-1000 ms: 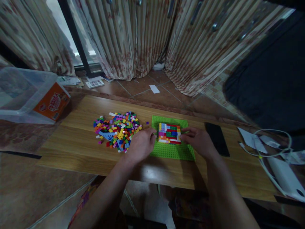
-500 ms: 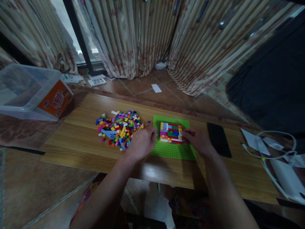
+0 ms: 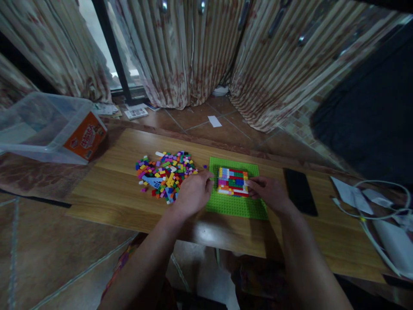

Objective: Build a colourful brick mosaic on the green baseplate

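Note:
A green studded baseplate [image 3: 237,209] lies on the wooden table, bearing a low rectangular build of multicoloured toy bricks [image 3: 232,181]. My right hand [image 3: 268,192] is at the right side of this build, thumb and fingers closed against its edge; a small piece between the fingertips cannot be made out. My left hand [image 3: 194,191] hovers by the baseplate's left edge with its fingers curled together, and what they hold, if anything, is hidden. Left of it spreads a heap of loose toy bricks [image 3: 172,168], partly covered by that hand, with a light blue piece [image 3: 151,181] among them.
A clear plastic bin [image 3: 48,148] with an orange label stands at the far left. Right of the baseplate lies a black phone-like slab [image 3: 300,191]. Farther right are a white cable [image 3: 371,180] and papers [image 3: 350,193]. The wooden table [image 3: 106,189] is long and narrow.
The whole view has shifted slightly, moving the table and its contents a little to the right. Both hands keep nearly the same places beside the baseplate and the build.

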A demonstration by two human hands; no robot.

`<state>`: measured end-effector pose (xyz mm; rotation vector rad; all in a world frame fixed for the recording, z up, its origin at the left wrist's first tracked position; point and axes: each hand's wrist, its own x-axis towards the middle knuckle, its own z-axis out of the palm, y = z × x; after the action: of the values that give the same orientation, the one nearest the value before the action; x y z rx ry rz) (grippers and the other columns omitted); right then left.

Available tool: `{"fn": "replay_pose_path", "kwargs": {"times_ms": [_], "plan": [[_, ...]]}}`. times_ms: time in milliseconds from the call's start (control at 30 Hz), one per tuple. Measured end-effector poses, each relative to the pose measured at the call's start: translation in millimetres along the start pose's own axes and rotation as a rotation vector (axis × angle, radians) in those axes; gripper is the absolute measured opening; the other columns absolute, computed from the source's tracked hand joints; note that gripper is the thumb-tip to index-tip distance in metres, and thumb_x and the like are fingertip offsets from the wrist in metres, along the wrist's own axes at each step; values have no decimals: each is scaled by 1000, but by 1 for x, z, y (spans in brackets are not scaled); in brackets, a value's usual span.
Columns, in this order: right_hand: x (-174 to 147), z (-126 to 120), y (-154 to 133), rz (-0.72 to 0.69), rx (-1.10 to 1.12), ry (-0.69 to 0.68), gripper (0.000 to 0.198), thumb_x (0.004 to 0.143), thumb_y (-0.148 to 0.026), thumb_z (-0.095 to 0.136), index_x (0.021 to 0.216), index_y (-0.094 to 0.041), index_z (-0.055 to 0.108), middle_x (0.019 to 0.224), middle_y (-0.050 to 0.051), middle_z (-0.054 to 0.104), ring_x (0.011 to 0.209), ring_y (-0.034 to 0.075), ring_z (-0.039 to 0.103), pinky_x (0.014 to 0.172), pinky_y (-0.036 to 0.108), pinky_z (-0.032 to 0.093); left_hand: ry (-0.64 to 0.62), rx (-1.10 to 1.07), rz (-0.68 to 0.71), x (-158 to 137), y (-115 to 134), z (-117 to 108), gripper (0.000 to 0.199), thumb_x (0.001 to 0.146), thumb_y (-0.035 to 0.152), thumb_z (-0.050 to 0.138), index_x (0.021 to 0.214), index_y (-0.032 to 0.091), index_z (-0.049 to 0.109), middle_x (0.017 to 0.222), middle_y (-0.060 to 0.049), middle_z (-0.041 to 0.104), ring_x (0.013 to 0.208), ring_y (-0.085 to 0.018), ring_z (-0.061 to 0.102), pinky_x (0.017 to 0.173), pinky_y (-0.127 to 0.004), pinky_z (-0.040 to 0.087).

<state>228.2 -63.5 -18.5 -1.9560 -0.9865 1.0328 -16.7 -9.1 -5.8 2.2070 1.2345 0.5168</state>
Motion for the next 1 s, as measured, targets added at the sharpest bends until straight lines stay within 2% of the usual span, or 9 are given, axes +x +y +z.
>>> {"fn": "replay_pose_path", "kwargs": {"times_ms": [67, 167, 267, 333, 433, 567, 700, 800, 1000], "plan": [[1, -5, 1, -39, -25, 33, 24, 81, -38, 73, 76, -15, 70, 63, 4, 71, 51, 12, 64, 50, 23, 55, 21, -22, 5, 0, -3, -3, 24, 91, 18, 48, 100, 17, 70, 86, -7, 74, 78, -19, 69, 75, -30, 51], [1, -11, -3, -107, -35, 225, 26, 84, -40, 67, 77, -15, 71, 64, 4, 70, 52, 14, 65, 51, 24, 54, 73, -66, -10, 1, -9, -9, 25, 91, 19, 48, 100, 18, 71, 88, -6, 75, 78, -19, 69, 74, -29, 51], [-2, -7, -13, -221, -3, 402, 26, 82, -40, 66, 77, -15, 71, 64, 3, 70, 53, 15, 64, 52, 25, 54, 180, -101, -57, 3, -18, -16, 25, 90, 23, 50, 103, 17, 71, 85, -6, 75, 74, -19, 69, 72, -30, 51], [-6, 1, -21, -318, 27, 436, 26, 81, -41, 65, 75, -16, 70, 64, 2, 69, 54, 14, 63, 53, 26, 53, 275, -151, -84, 6, -25, -21, 25, 89, 24, 52, 104, 17, 71, 86, -6, 76, 75, -19, 68, 74, -30, 52], [-17, 22, -29, -429, 41, 333, 24, 83, -42, 65, 80, -18, 71, 68, 2, 70, 60, 15, 64, 59, 27, 53, 419, -265, -111, 9, -36, -27, 24, 87, 24, 54, 103, 16, 71, 95, -7, 76, 82, -18, 69, 79, -29, 52], [-35, 51, -32, -529, -49, 0, 18, 85, -37, 65, 90, -22, 72, 87, 3, 74, 77, 17, 68, 73, 29, 54, 548, -464, -158, 11, -46, -31, 23, 85, 27, 57, 99, 16, 71, 88, -6, 75, 80, -17, 69, 76, -28, 53], [-51, 76, -36, -653, -216, -258, 11, 87, -29, 65, 95, -23, 71, 88, 2, 72, 79, 16, 66, 73, 29, 50, 636, -629, -204, 13, -49, -37, 21, 81, 25, 61, 97, 15, 70, 80, -4, 73, 74, -14, 68, 67, -23, 52], [-60, 94, -38, -722, -340, -330, 13, 84, -21, 68, 96, -23, 70, 87, 0, 70, 79, 16, 64, 72, 28, 47, 718, -705, -252, 11, -50, -48, 21, 80, 25, 61, 96, 14, 69, 74, -2, 71, 61, -11, 63, 55, -20, 47], [-62, 124, -29, -807, -493, -320, 15, 81, -10, 66, 90, -22, 69, 83, 0, 67, 75, 15, 62, 70, 27, 44, 826, -847, -272, 4, -53, -67, 18, 78, 24, 62, 90, 12, 68, 66, 0, 67, 46, -5, 48, 45, -17, 39]]}}
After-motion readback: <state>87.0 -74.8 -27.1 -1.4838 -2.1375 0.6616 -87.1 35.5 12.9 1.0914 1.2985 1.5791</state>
